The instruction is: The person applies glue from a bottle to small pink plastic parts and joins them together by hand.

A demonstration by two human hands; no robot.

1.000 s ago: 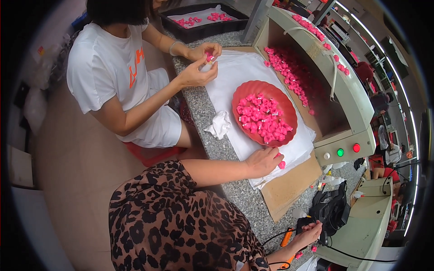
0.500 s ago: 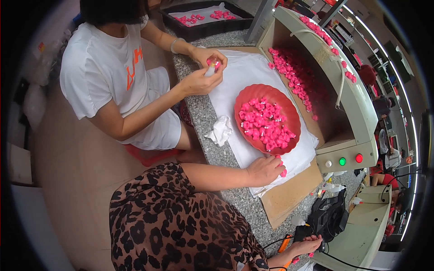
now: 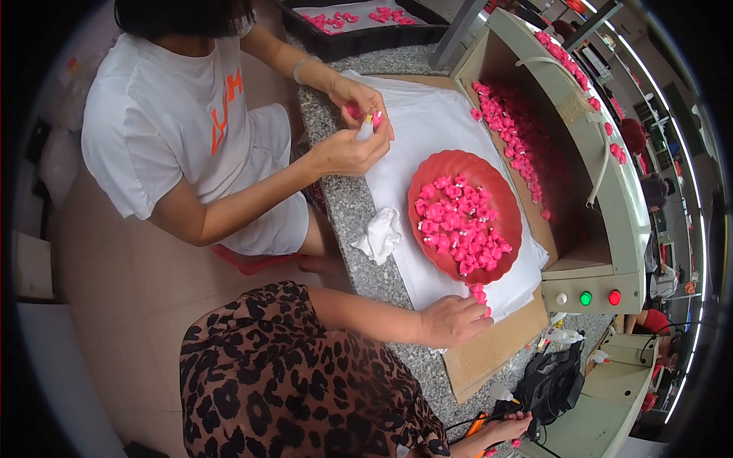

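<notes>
Item: small pink moulded pieces (image 3: 458,223), many alike, heaped in a shallow red dish (image 3: 500,177). The dish sits on a stack of white sheets (image 3: 427,130) over a cardboard pad (image 3: 489,355), on a speckled granite table (image 3: 347,221).

Position of working stock: a few loose pink pieces (image 3: 479,294) lie just off the dish's near rim, touching or just beside the wearer's left hand (image 3: 452,320).

Left hand: rests palm-down on the white sheets, fingers curled over the loose pieces. Grip loosely together at the fingertips; whether a piece is actually pinched cannot be told.

Right hand (image 3: 500,429): low at the frame edge, well apart from the dish, fingers closed around an orange-handled tool (image 3: 477,424) beside a black device (image 3: 553,382) with cables.

Handling, as judged: pieces look very light and small enough to scatter or roll if brushed. Surfaces appear smooth, possibly a little slippery. Whether soft or stiff cannot be told. Best taken singly in a fingertip pinch across the body, not scooped.

Nearby: crumpled white cloth (image 3: 379,233) on the table's edge. More pink pieces lie on a machine bed (image 3: 527,145) behind the dish, with a control box (image 3: 588,298) carrying white, green and red buttons. A co-worker's hands (image 3: 355,130) opposite hold one pink piece; a black tray (image 3: 359,38) sits beyond.
</notes>
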